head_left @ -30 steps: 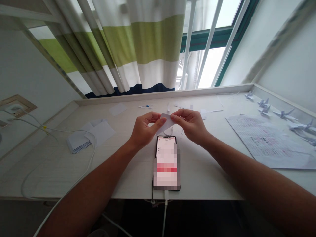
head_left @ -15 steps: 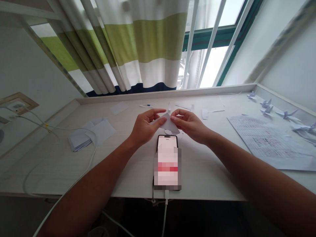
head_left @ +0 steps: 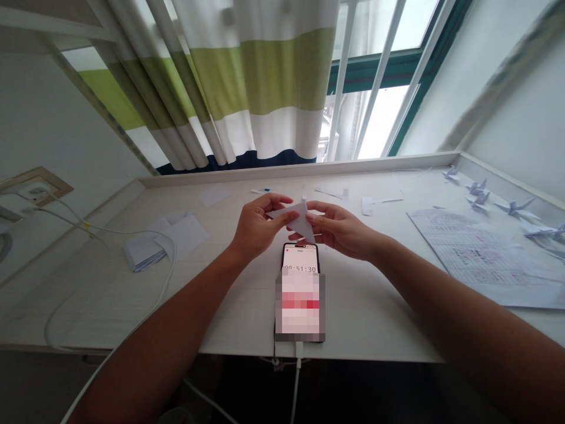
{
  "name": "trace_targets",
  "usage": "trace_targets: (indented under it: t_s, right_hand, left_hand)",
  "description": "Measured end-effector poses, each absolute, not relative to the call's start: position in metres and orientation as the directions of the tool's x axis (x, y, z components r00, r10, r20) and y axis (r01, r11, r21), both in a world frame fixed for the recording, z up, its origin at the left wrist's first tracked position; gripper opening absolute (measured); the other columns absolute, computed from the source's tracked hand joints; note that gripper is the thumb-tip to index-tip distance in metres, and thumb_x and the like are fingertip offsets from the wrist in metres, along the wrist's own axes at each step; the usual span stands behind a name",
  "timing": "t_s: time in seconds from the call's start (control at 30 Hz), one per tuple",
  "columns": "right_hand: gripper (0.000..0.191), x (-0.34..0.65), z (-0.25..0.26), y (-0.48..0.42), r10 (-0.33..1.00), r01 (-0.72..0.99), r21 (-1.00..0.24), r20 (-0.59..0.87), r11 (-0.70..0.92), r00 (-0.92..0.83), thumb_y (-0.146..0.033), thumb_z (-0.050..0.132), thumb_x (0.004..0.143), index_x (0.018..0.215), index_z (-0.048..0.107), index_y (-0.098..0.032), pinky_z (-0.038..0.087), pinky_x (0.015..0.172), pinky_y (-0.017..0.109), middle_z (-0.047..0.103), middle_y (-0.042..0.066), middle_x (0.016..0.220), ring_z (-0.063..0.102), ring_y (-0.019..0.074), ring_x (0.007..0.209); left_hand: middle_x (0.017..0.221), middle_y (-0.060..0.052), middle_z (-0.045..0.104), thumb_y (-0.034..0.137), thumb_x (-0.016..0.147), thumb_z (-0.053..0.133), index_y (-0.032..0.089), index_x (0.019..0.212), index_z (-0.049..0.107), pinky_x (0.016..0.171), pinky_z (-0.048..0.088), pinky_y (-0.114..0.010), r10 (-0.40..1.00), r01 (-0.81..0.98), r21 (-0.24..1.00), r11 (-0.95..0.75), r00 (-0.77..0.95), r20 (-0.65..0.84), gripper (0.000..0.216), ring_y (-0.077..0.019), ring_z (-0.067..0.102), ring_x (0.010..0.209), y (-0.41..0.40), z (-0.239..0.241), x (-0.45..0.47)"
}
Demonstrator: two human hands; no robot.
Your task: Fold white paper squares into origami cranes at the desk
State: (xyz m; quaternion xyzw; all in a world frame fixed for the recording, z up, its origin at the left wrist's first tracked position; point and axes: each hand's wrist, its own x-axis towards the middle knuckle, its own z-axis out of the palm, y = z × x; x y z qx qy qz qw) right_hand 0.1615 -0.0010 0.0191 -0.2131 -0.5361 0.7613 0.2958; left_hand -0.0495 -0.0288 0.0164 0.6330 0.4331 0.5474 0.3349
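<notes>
A small folded piece of white paper (head_left: 302, 222) is held up between my two hands, just above the far end of a phone. My left hand (head_left: 260, 225) pinches its left part, thumb on the near face. On the right edge, the thumb and fingers of my right hand (head_left: 338, 227) close on the same paper. The fingers behind the sheet are partly hidden. Below lies the phone (head_left: 300, 259), its screen lit with timer digits and its lower part blurred out.
White sheets (head_left: 183, 232) lie at the left near a white cable (head_left: 170, 277). Paper scraps (head_left: 366, 206) are scattered toward the back. Several folded paper cranes (head_left: 516, 207) stand at the right, beyond a printed sheet (head_left: 468, 247). A charging cable (head_left: 296, 383) hangs off the desk's front edge.
The paper has turned, its point shifting from upward to the left and down. My right fingers have moved along its right edge. Timer digits now show on the phone.
</notes>
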Motion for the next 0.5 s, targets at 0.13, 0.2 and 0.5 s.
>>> trace_targets:
  t_s: [0.13,0.2,0.5]
  right_hand:
    - [0.044,0.1661,0.0162,0.0082,0.791,-0.218,-0.971,0.055,-0.1,-0.609,-0.032,0.09,0.08,0.119,0.072,-0.021,0.06,0.08,0.033,0.077,0.004,0.099,0.073,0.0178,0.091]
    - [0.04,0.1673,0.0155,0.0108,0.817,-0.211,-0.976,0.083,-0.048,-0.571,-0.032,0.091,0.078,0.113,0.075,-0.019,0.059,0.078,0.033,0.077,0.004,0.098,0.073,0.0169,0.089]
    - [0.03,0.1606,0.0165,0.0016,0.796,-0.08,-0.994,0.105,0.071,-0.596,-0.041,0.089,0.077,0.089,0.075,-0.017,0.058,0.071,0.033,0.077,0.004,0.084,0.071,0.0178,0.079]
  left_hand:
    - [0.078,-0.003,0.073,0.038,0.075,0.088,0.016,0.101,0.079,0.062,0.052,-0.025,0.919,0.23,0.892,-0.39,0.041,0.391,0.035,-0.015,0.067,0.07,-0.0244,0.0142,-0.054]
    - [0.079,-0.003,0.073,0.038,0.077,0.087,0.017,0.104,0.08,0.062,0.051,-0.025,0.928,0.256,0.892,-0.372,0.077,0.365,0.035,-0.0144,0.065,0.07,-0.0242,0.0142,-0.0548]
    - [0.082,-0.007,0.078,0.039,0.075,0.088,0.017,0.085,0.082,0.067,0.055,-0.029,0.947,0.265,0.915,-0.303,0.195,0.257,0.024,-0.0196,0.071,0.075,-0.0257,0.0207,-0.0594]
